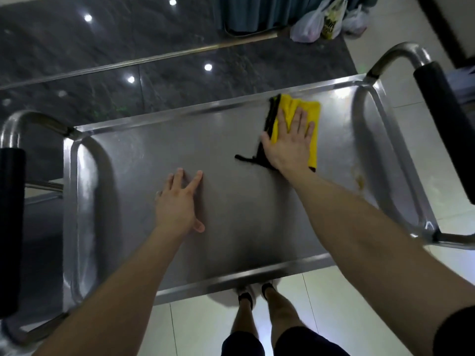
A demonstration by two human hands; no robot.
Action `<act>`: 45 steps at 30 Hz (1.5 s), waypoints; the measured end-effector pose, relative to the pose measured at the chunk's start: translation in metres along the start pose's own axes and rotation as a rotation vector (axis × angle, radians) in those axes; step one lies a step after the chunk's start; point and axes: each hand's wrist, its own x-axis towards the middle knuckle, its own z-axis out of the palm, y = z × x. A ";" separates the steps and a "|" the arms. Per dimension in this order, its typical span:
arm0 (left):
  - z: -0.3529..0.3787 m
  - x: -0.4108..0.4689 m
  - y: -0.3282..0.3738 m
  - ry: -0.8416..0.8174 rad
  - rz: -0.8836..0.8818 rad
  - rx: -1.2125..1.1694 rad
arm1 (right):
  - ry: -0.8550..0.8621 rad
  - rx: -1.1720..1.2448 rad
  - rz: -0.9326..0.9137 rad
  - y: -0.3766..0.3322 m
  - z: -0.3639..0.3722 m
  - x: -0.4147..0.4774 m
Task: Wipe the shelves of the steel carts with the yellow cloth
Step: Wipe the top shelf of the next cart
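We see top shelf (231, 201) of steel cart | yellow cloth (295, 109) flat at its far right, near far rim | right hand (289, 145) presses it, fingers straight and spread | left hand (177, 201) rests flat mid-shelf, holding nothing | brownish stain (359, 181) near right end.

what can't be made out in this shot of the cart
All in the head view:
Lower shelves of the steel cart: mostly hidden under its flat steel top shelf.
Middle of the folded yellow cloth: covered by the flat right hand.
Contents of the white plastic bags: small, blurred.
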 end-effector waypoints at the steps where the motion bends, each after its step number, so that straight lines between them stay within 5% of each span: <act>1: -0.001 0.000 0.000 -0.007 0.000 0.002 | -0.008 -0.013 -0.111 -0.017 0.005 -0.022; 5: -0.001 -0.001 -0.001 0.004 0.007 0.001 | -0.003 0.050 -0.472 -0.053 0.030 -0.124; 12: 0.000 -0.006 -0.002 0.013 -0.004 0.004 | -0.007 0.059 -0.669 -0.010 0.040 -0.189; 19: -0.010 -0.004 0.003 -0.028 0.035 0.040 | -0.005 -0.033 -0.326 0.147 0.008 -0.197; 23: -0.018 -0.003 0.016 -0.075 -0.001 0.134 | -0.092 -0.074 -0.127 0.161 -0.002 -0.198; 31: -0.016 0.005 0.162 -0.101 0.123 0.035 | -0.096 -0.050 -0.218 0.166 0.002 -0.196; 38: -0.001 0.021 0.181 -0.113 0.075 0.087 | -0.124 -0.071 -0.746 0.260 -0.012 -0.134; 45: 0.008 0.034 0.181 -0.049 0.048 0.105 | -0.045 -0.062 -0.475 0.265 -0.031 0.020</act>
